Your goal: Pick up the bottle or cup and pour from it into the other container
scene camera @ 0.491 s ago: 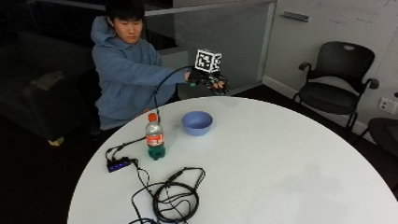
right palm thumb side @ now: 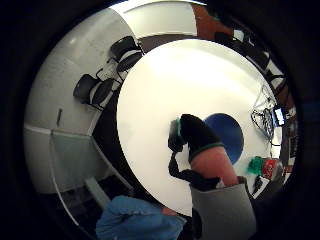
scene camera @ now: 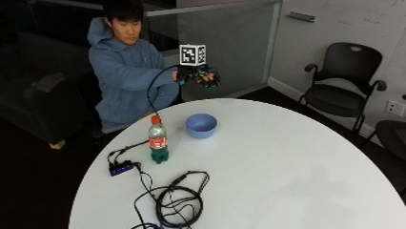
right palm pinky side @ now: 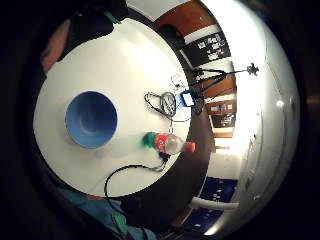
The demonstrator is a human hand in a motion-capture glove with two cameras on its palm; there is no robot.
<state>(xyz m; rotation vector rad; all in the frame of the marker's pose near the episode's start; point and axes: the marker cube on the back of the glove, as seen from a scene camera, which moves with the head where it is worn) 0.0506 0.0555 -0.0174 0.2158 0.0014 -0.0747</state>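
In the outside view a clear soda bottle (scene camera: 157, 140) with a red cap, red label and green base stands upright on the round white table (scene camera: 273, 167). An empty blue bowl (scene camera: 201, 125) sits just to its right. My gloved right hand (scene camera: 206, 78) hangs in the air above the table's far edge, beyond the bowl, fingers relaxed and holding nothing. From the palm views I look down on the bowl (right palm pinky side: 91, 119) (right palm thumb side: 231, 131) and the bottle (right palm pinky side: 167, 142) (right palm thumb side: 267, 167). The gloved thumb (right palm thumb side: 197, 132) juts over the table.
A small black hub (scene camera: 120, 168) and a coil of black cables (scene camera: 174, 200) lie on the near left of the table. Black office chairs (scene camera: 342, 90) stand at the right, by the wall. The person sits behind the table's far edge.
My right hand has risen slightly and drifted a little left in the outside view. Bottle and bowl have not moved.
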